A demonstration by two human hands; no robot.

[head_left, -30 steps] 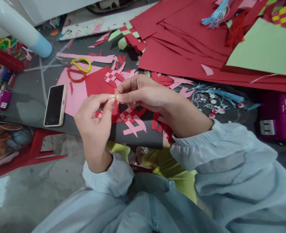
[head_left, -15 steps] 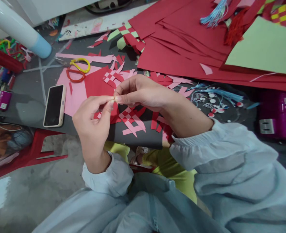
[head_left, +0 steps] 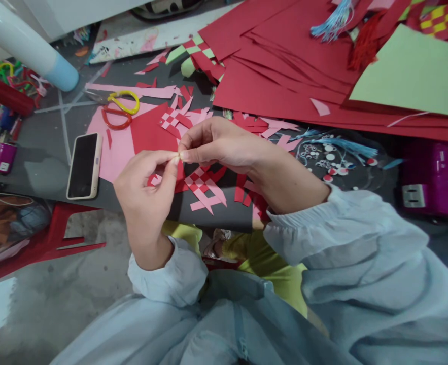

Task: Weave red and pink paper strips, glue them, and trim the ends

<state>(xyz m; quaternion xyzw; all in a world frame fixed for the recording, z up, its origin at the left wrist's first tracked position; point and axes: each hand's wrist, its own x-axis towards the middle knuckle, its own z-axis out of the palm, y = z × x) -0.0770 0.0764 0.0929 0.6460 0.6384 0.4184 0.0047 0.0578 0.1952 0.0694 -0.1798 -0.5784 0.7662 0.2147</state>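
My left hand (head_left: 147,190) and my right hand (head_left: 224,147) meet fingertip to fingertip above the dark table. Each pinches thumb against forefinger on a tiny yellowish thing, mostly hidden by the fingers and too small to name. Below the hands lies a woven red-and-pink paper piece (head_left: 198,180) with loose strip ends. Another checkered piece (head_left: 169,119) rests just beyond my fingers, among cut strips. Red paper (head_left: 151,126) and pink paper (head_left: 107,121) lie to the left, with yellow-and-orange-handled scissors (head_left: 123,109) on top.
A phone (head_left: 83,166) lies at the left, near a white-and-blue bottle (head_left: 41,53). Red sheets (head_left: 273,76) and a light green sheet (head_left: 414,71) cover the back right. Googly eyes (head_left: 326,157) and a blue tassel (head_left: 356,148) lie right of my wrist, before a purple box (head_left: 433,177).
Both hands keep nearly the same pinch at the same place. The whole view has shifted very slightly, and nothing on the table has visibly moved.
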